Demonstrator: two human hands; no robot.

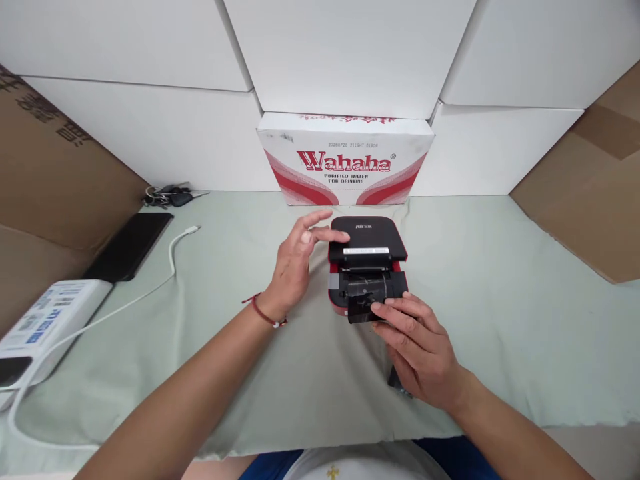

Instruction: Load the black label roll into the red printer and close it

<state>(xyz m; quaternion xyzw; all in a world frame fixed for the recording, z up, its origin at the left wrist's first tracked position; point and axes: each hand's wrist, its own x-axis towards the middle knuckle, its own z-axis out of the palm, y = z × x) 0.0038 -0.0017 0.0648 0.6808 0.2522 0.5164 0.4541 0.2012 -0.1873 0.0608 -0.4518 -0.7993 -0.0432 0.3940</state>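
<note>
Head view: two bare hands at a little black and red machine

Big white blocks [350,53] stand at the back, and a pale green cloth [310,380] lies in front of them. A brown box [55,180] is at the left side, and another brown box [580,193] is at the right side. A red and white Wahaha box [345,160] stands in the middle, behind the machine. A white pack with blue print [50,327] lies at the left, near a flat black thing [130,247].

The left hand [295,263] has its fingers spread and holds nothing. One fingertip touches the black lid [367,233] of the machine [340,309]. The right hand [425,350] has its fingertips on a shiny black piece [363,312] at the machine's near side. I cannot tell if the thumb pinches it from below.

A white cord [125,308] curves over the cloth. Keys [175,195] lie at the back left. A thin red bracelet [257,310] is on the left wrist.
</note>
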